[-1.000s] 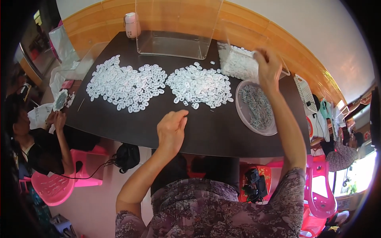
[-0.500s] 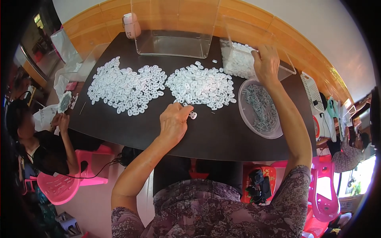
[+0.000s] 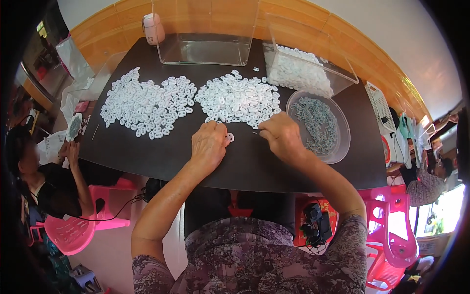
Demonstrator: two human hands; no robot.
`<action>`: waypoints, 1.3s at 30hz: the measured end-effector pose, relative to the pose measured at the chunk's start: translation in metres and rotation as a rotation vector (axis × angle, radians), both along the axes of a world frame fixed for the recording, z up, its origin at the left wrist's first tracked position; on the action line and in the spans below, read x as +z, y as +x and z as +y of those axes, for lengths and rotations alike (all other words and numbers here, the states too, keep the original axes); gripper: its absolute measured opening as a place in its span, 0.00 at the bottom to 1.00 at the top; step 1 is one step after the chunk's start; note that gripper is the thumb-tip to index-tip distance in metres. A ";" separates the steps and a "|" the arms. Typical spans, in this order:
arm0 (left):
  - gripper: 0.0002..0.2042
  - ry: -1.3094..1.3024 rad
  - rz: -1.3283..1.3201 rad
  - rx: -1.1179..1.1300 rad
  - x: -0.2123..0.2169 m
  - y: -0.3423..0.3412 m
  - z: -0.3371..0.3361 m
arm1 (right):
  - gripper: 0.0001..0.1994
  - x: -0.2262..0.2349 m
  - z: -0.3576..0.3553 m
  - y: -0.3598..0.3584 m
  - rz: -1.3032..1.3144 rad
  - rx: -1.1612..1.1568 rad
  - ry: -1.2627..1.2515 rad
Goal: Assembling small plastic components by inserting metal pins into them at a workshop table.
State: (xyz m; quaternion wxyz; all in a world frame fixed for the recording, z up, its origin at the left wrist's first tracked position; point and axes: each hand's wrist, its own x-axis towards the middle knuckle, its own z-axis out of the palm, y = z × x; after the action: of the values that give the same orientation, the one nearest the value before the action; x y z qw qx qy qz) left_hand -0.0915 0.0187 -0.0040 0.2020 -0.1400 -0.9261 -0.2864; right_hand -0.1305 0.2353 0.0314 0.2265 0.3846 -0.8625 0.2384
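Observation:
My left hand [image 3: 209, 143] is closed near the table's middle, with its fingertips pinching a small white oval plastic piece with two holes [image 3: 230, 137]. To its right, my right hand [image 3: 285, 138] is closed, thumb and fingers together; whatever is between them is too small or hidden to name. A tiny grey metal bit [image 3: 254, 132] lies on the table just left of those fingertips. Beyond my hands, two heaps of the same white pieces are spread out, a left heap [image 3: 147, 105] and a right heap [image 3: 237, 100].
A round clear tub [image 3: 344, 142] of small grey screw-like parts stands right of my right hand. Behind it, a clear bin [image 3: 342, 78] holds more white pieces. Another clear bin [image 3: 205, 62] and a pink bottle [image 3: 153, 30] stand at the back. A person [image 3: 58, 176] sits at the left.
My right hand has come from the clear bin at the back right down toward my left hand, and its fingers have closed. My left hand stays at the white piece. The view has shifted slightly.

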 end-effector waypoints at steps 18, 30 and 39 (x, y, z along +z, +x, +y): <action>0.08 0.264 0.041 0.016 -0.001 0.001 -0.015 | 0.06 -0.031 -0.019 -0.005 -0.004 -0.015 0.026; 0.06 1.419 -0.689 -0.127 0.021 0.035 -0.019 | 0.03 -0.012 -0.041 0.029 -0.307 -0.065 -0.203; 0.06 1.677 -0.627 -0.087 0.012 0.057 -0.007 | 0.09 0.007 -0.056 0.060 -0.892 0.001 -0.563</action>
State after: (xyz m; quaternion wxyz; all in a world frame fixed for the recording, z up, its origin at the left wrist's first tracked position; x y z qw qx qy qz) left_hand -0.0349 0.0121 0.0081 -0.0353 0.1034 -0.4189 -0.9015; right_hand -0.0703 0.1796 0.0381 -0.0681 0.1706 -0.7776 0.6014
